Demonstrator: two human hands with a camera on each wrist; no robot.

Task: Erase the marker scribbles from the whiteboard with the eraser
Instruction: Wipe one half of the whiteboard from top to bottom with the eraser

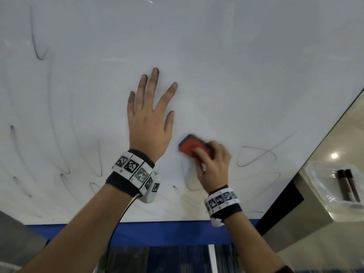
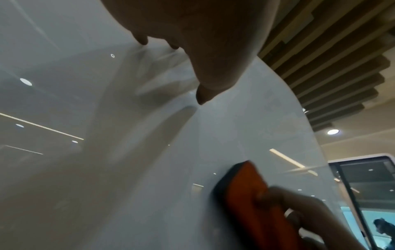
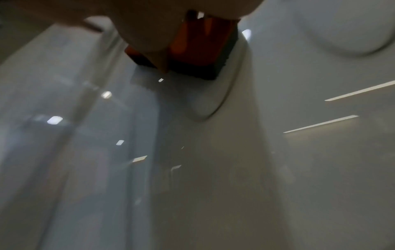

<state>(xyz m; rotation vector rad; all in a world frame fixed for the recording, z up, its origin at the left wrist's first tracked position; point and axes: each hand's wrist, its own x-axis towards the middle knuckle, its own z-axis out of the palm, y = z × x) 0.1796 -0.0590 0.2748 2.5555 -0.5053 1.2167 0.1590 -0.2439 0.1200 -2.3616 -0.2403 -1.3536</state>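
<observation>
several dark marker scribbles [image 1: 37, 46] line the whiteboard [image 1: 216, 56] along its left edge and lower edge. left hand [image 1: 147, 119] lies flat on the board mid-way, fingers straight and spread. just beside it, right hand [image 1: 213, 164] grips the red eraser [image 1: 194, 144], pressed to the board. one looped scribble [image 1: 256, 156] sits near the right edge.

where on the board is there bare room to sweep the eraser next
Free: the whiteboard above and right of the left hand. Crowded: the right hand holds the eraser just right of the left hand; scribbles border it on the right.
</observation>
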